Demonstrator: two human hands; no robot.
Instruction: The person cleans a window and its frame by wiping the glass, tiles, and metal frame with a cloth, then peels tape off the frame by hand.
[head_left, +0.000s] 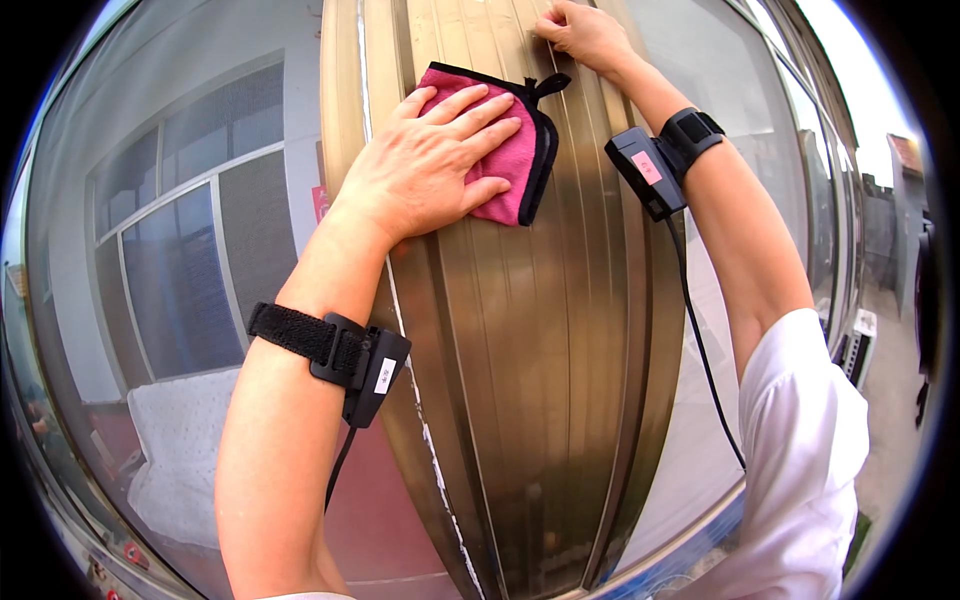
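Note:
A pink cloth (500, 170) with black edging and a black loop lies flat against a brass-coloured ribbed metal column (530, 330). Pressed on the cloth is my left hand (430, 160), its fingers spread. Higher up and to the right, my right hand (585, 35) touches the column near its right side, fingers curled together; whatever they may hold is too small to make out. The black loop of the cloth hangs a little below and left of my right hand.
Glass panes flank the column; behind the left pane (70, 250) show a window and a pale covered object (185, 450). Black devices with cables are strapped to both forearms. At the far right are a wall and a white unit (858, 348).

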